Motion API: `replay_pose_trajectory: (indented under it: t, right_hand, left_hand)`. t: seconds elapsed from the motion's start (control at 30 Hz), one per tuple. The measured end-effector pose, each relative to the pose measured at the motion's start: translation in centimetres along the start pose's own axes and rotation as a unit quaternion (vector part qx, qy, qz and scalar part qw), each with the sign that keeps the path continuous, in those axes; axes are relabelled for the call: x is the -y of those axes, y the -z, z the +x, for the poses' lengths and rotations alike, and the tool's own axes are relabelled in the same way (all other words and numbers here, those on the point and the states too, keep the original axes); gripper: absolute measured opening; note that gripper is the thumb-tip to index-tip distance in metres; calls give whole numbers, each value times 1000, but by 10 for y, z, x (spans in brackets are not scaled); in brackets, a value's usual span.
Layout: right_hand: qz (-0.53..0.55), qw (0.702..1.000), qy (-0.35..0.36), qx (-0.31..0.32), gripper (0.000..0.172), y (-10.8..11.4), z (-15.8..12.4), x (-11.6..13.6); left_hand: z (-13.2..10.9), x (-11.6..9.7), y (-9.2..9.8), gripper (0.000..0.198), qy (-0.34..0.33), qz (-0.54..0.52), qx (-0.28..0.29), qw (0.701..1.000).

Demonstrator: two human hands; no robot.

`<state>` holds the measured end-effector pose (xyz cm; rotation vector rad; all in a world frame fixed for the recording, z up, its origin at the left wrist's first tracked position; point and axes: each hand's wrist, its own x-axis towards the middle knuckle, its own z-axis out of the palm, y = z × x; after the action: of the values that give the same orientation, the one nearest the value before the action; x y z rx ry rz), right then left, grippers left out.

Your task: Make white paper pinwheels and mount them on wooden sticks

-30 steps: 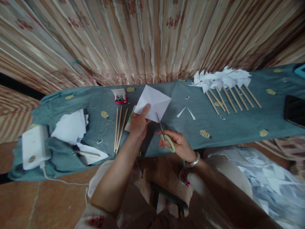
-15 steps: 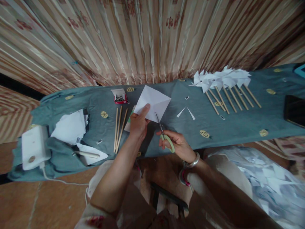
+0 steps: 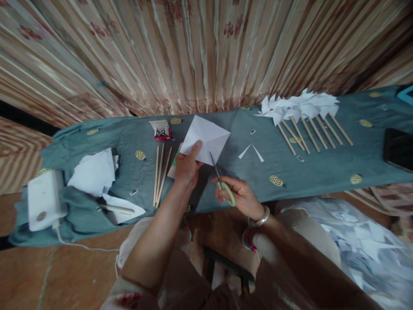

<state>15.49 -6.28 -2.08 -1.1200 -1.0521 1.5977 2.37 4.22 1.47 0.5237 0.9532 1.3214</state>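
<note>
My left hand [image 3: 188,167] pinches the lower left part of a white paper square [image 3: 209,135], thumb on top, above the green cloth. In my right hand [image 3: 240,193] are scissors [image 3: 228,192] with light green handles; their blades lie at the paper's lower edge, pointing toward its centre. Two thin white paper slivers [image 3: 257,153] lie to the right of the square. Three wooden sticks [image 3: 160,176] and an opened red box [image 3: 161,131] of small metal pieces are to the left of it.
Several white pinwheels on sticks [image 3: 303,105] lie at the right, near a black phone-like object [image 3: 398,148]. Stacked white paper [image 3: 93,172] and a white device with a cable [image 3: 47,200] are at the left. A bag of paper pieces [image 3: 371,245] stands below right.
The whole view has shifted very slightly. Both hands, the paper and the scissors keep nearly the same positions relative to each other.
</note>
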Motion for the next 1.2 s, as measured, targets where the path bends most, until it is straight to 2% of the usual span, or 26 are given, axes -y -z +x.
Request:
replay_pose_trajectory:
  t: [0.47, 0.83, 1.2]
  right_hand:
    - [19, 1000, -10, -17, 43, -3, 1, 2]
    - [18, 1000, -7, -17, 42, -2, 1, -1]
    - [-2, 999, -31, -20, 44, -5, 0, 6]
  left_hand:
    - [-1, -1, 0, 24, 7, -1, -2, 1000]
    - [-2, -3, -3, 25, 15, -12, -7, 1000]
    - [-1, -2, 0, 25, 20, 0, -8, 1000]
